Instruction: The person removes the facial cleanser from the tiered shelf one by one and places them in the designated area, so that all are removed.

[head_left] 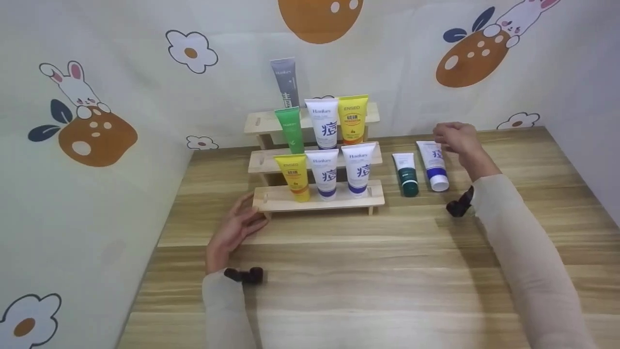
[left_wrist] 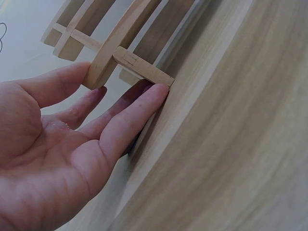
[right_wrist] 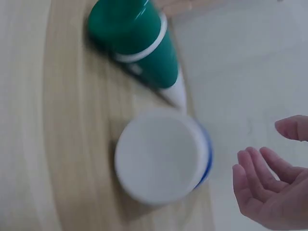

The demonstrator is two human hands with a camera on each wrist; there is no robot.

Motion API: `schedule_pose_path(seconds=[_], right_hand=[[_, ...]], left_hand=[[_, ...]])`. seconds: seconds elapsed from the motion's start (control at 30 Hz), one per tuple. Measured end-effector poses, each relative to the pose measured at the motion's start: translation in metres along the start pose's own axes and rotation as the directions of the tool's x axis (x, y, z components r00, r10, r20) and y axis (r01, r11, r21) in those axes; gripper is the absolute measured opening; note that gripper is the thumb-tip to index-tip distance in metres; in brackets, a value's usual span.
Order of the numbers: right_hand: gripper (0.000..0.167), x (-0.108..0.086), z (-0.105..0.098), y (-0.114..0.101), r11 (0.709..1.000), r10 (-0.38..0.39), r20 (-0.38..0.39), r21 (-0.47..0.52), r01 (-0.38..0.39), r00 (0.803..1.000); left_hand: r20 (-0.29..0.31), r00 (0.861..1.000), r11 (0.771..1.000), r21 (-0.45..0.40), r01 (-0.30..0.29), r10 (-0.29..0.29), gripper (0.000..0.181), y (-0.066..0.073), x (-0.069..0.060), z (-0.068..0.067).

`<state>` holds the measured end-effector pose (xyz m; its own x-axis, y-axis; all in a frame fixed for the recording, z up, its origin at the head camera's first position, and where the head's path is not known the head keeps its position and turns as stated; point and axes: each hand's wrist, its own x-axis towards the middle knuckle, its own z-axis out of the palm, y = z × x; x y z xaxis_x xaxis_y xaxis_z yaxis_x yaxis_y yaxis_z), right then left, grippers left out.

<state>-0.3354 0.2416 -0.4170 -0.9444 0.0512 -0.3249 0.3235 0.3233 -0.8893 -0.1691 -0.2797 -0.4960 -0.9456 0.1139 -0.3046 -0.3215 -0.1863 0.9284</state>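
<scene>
My left hand [head_left: 235, 230] rests against the left end of a three-step wooden rack [head_left: 319, 206]. In the left wrist view the thumb touches a plank's end and the fairly straight fingers [left_wrist: 137, 120] lie by the rack's leg [left_wrist: 144, 67]. To the right of the rack, my right hand [head_left: 457, 140] is over the crimped end of a white tube with a blue band [head_left: 433, 162]. Its loosely bent fingers hold nothing in the right wrist view, thumb apart. Beside that tube lies a green-and-white tube [head_left: 407, 177], cap toward me.
On the lowest step stand a yellow tube [head_left: 295, 177] and two white tubes [head_left: 325, 172]. The middle step bears a green tube [head_left: 289, 128], a white tube [head_left: 323, 121] and a yellow tube [head_left: 353, 118]. A grey tube [head_left: 286, 82] stands on top. Behind is a patterned backdrop [head_left: 232, 97].
</scene>
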Motion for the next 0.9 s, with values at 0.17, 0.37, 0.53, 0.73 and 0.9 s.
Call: schedule_pose_path(seconds=[0.17,0.37,0.53,0.73,0.9], right_hand=[[0.068,-0.013,0.008,-0.028,0.994,-0.108,0.077,0.027,0.107,0.991],[0.068,-0.030,0.021,-0.061,0.964,-0.240,0.135,0.151,0.219,0.961],[0.066,-0.042,0.035,-0.087,0.944,-0.304,0.144,0.182,0.277,0.942],[0.061,-0.055,0.048,-0.120,0.929,-0.352,0.136,0.169,0.328,0.926],[0.056,-0.070,0.061,-0.150,0.897,-0.428,0.128,0.182,0.403,0.894]], left_hand=[[-0.009,1.000,1.000,-0.023,-0.006,0.006,0.057,0.000,0.000,0.001],[-0.013,1.000,0.999,-0.032,-0.008,0.007,0.058,-0.001,-0.001,0.001],[-0.017,1.000,1.000,-0.014,-0.008,0.008,0.056,-0.002,0.000,0.001],[-0.013,1.000,1.000,0.002,0.004,-0.004,0.056,-0.002,0.001,0.001],[-0.015,1.000,1.000,-0.014,0.010,-0.010,0.056,0.000,0.001,0.000]])
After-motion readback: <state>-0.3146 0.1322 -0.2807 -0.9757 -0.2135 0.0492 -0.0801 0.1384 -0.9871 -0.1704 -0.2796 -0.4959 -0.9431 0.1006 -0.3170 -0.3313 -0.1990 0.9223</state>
